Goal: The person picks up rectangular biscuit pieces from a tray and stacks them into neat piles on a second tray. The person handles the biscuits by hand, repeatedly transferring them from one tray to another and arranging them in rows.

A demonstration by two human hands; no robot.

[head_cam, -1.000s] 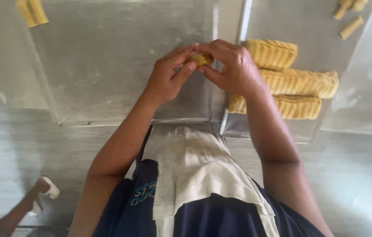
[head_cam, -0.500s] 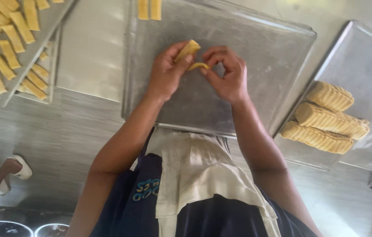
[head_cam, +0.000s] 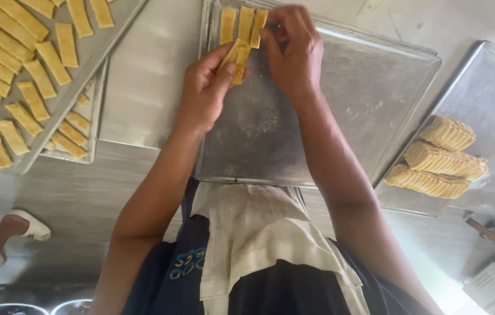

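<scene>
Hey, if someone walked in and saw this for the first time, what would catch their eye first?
Probably the two hands at top centre: the left hand grips a small stack of dough strips, while the right hand touches the strips laid on the metal baking tray. Next, the full tray of dough strips at upper left, and the three ridged dough stacks on the right.

Premises: a commercial bakery or food-production kitchen. A stainless-steel worktop carries several large metal baking trays. The tray at the left edge is filled with rows of cut yellow dough strips. The centre tray holds three strips at its far edge. The tray at the right edge holds stacked ridged dough pieces. The worker wears a cloth apron.
</scene>
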